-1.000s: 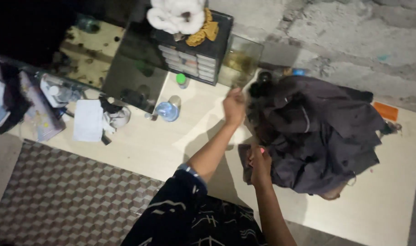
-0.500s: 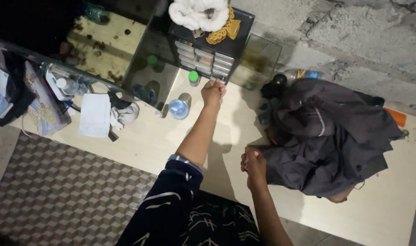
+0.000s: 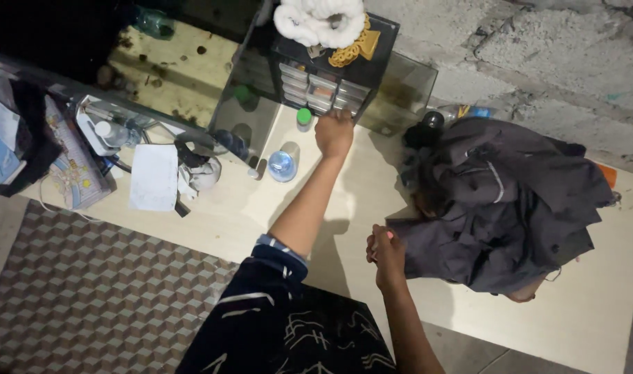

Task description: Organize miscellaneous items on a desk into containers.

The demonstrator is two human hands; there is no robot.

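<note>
head view: two hands, one drawer unit (image 3: 321, 86), one garment pile (image 3: 500, 201).

two hands (image 3: 334, 131) (image 3: 384, 253), one small drawer organiser (image 3: 323, 83), one dark garment pile (image 3: 500, 201), one clear bottle (image 3: 283, 165), one green-capped bottle (image 3: 303, 118)

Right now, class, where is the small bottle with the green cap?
In the head view, the green-capped bottle stands on the table's far side, left of the left hand, below the small drawer unit and behind the clear bottle.

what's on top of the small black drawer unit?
On the drawer unit: a white fluffy cloth bundle and a yellow lacy piece partly tucked under it. Drawer contents can't be made out. The left hand reaches its drawers.
</note>
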